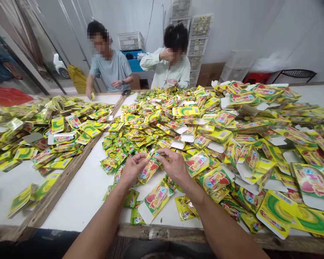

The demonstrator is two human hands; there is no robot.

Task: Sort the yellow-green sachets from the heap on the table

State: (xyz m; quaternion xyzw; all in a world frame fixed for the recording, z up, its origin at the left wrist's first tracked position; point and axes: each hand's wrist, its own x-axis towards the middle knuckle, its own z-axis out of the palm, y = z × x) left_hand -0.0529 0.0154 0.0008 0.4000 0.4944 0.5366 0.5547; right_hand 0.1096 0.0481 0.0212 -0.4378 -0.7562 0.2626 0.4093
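Between my two hands is a small yellow-green printed carton [149, 171], tilted, its upper end at my fingertips. My left hand [133, 168] grips its left edge with thumb and fingers pinched. On the other side, my right hand [175, 164] has its fingers closed at the carton's top corner. Just below lies another carton [158, 198] with a white flap out, flat on the white table [78, 201]. Small green sachets [132, 198] lie left of it, and yellow sachets [184, 208] sit under my right forearm.
A large heap of cartons [248, 126] covers the right side. More cartons [64, 144] are piled beyond a wooden strip [70, 176] on the left. Two people, one in a blue shirt [110, 70] and one in a pale shirt [153, 68], are across the table. Stacked crates [198, 46] stand behind.
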